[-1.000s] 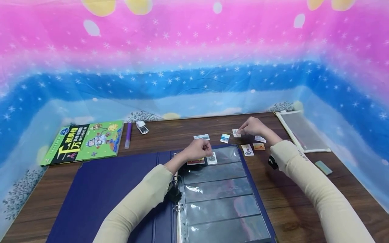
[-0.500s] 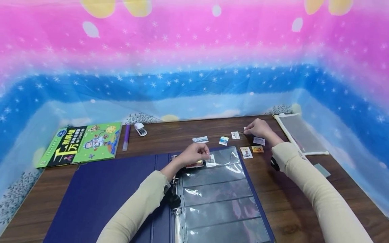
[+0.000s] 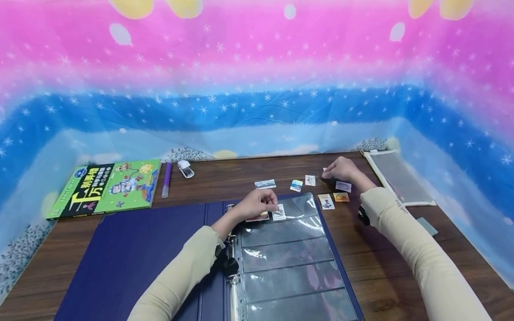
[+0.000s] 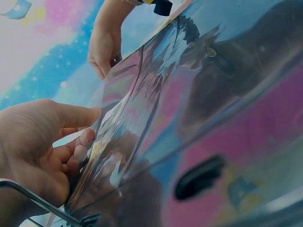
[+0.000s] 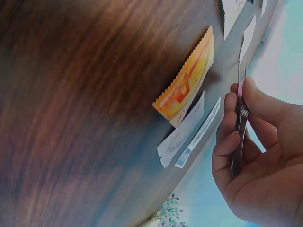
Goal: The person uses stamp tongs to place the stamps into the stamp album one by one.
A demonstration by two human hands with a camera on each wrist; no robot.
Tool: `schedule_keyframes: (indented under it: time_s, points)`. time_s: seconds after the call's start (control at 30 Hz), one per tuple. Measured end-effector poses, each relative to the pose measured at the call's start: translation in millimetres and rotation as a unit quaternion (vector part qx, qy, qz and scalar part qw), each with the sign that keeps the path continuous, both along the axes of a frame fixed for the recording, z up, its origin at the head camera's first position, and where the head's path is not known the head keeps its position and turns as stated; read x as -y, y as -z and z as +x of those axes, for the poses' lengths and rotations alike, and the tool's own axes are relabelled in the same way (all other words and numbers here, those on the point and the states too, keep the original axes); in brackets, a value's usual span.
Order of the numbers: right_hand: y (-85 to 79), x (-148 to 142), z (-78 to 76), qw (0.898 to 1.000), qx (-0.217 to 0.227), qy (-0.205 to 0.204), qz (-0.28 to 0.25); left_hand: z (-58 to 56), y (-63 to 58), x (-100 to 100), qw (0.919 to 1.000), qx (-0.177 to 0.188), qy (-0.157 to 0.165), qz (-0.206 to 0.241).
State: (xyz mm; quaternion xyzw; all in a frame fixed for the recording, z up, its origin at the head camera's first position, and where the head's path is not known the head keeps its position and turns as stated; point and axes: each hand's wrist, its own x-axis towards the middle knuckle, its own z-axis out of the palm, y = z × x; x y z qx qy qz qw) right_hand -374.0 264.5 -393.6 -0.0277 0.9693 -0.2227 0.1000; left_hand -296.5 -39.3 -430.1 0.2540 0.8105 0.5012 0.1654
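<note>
My left hand is over the top pocket of a clear stamp page in an open blue binder. In the left wrist view, its thumb and curled fingers pinch the edge of the shiny film. A pale stamp and a red one sit by that hand in the top row. My right hand grips metal tweezers between thumb and fingers. Their tips point at a white stamp, right at its near edge. An orange stamp lies beside this hand on the table.
Several other stamps lie behind and right of the binder, among them a blue-and-white one. A zip pouch and a small greenish block are at right. A green book, purple pen and white gadget stand left.
My right hand has shifted right with the tweezers, uncovering the white stamp it overlapped a second ago. The left hand stays at the top pocket, with only a slight shift.
</note>
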Motion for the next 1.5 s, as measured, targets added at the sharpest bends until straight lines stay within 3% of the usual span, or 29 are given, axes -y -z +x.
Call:
schedule_keyframes:
  time_s: [0.4,0.73,1.03,1.27,1.5]
  points:
    - [-2.4,2.9,-1.7,1.0,0.014,0.008,-0.011,0.2,-1.6,0.3,0.9999,0.011,-0.002,-0.002]
    - [-3.4,-9.3,0.0,0.997,0.046,0.002,-0.068,-1.3,-0.6,0.6,0.9998,0.019,-0.004,-0.004]
    - [1.0,0.7,-2.1,0.994,0.065,-0.003,-0.087,-0.5,-0.8,-0.8,0.9997,0.024,0.001,-0.003]
    - [8.7,8.0,-3.4,0.997,0.041,-0.008,-0.063,0.7,-1.1,-0.2,0.9996,0.027,0.002,0.0]
    - [3.3,7.9,0.7,0.998,0.014,0.028,-0.055,0.0,-2.5,1.5,0.9996,0.026,-0.003,-0.003]
